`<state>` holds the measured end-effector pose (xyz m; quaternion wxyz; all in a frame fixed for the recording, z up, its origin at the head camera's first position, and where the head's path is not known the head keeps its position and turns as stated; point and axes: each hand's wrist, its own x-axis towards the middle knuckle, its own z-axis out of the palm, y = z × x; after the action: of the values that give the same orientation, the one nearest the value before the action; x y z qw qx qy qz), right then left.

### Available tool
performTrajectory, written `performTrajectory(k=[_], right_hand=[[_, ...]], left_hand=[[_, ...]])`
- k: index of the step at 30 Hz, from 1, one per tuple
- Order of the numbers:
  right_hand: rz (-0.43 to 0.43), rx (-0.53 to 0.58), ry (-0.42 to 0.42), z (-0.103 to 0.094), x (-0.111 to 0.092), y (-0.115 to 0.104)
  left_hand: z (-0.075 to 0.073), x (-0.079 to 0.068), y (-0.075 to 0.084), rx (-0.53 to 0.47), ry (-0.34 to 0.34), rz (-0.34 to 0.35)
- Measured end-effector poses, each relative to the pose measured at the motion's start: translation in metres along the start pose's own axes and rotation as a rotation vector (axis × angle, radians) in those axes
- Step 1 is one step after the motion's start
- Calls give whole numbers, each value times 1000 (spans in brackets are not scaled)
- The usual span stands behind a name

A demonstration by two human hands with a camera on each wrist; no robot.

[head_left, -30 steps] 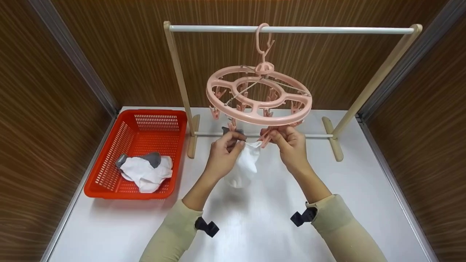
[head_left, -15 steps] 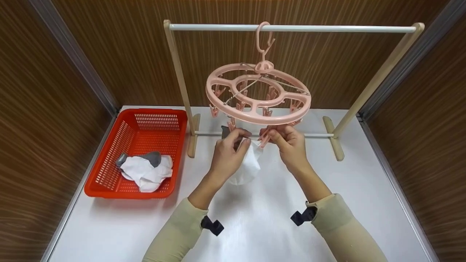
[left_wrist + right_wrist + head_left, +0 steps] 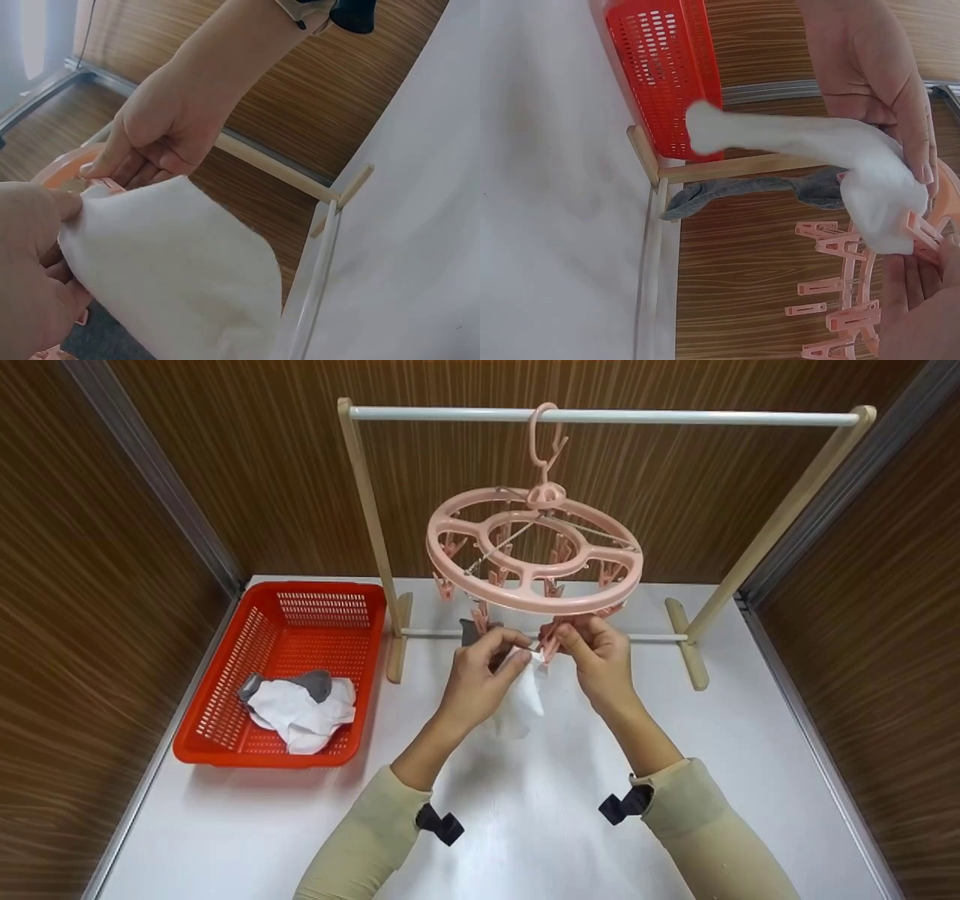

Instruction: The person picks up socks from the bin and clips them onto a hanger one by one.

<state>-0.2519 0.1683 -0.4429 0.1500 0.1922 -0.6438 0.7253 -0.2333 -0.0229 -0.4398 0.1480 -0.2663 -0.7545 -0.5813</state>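
My left hand (image 3: 484,679) pinches the top edge of a white sock (image 3: 527,694), thumb against fingers. The sock's body dangles below, seen lengthwise in the right wrist view. With my right hand (image 3: 604,660) I grip a pink clothes peg (image 3: 925,234) by its handles, its tips right at the sock's edge. This peg is on the front of a round pink peg hanger (image 3: 480,591). Just left of my left hand, a grey sock (image 3: 739,191) hangs from another peg.
The hanger hooks over the white rail (image 3: 675,416) of a wooden-legged rack. On the left a red basket (image 3: 262,760) holds crumpled white and grey socks (image 3: 300,716). Several other pegs hang around the hanger. Wood-grained panels stand behind and at both sides.
My left hand has moved right with the white sock, bringing its edge closer to the peg. My right hand keeps its grip on the peg in nearly the same place.
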Motion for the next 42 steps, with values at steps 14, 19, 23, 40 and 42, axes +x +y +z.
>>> performTrajectory(k=[14, 19, 23, 40, 42], right_hand=[[4, -37, -3, -2, 0, -1], [1, -41, -25, -2, -1, -2], [-15, -40, -35, -2, 0, -2], [2, -76, -28, -2, -2, -3], [3, -84, -26, -2, -2, -3]], left_hand=[[8, 3, -3, 159, 119, 24], [7, 3, -3, 204, 131, -5], [8, 3, -1, 237, 124, 24], [8, 1, -7, 187, 139, 89], [5, 1, -8, 153, 112, 86]])
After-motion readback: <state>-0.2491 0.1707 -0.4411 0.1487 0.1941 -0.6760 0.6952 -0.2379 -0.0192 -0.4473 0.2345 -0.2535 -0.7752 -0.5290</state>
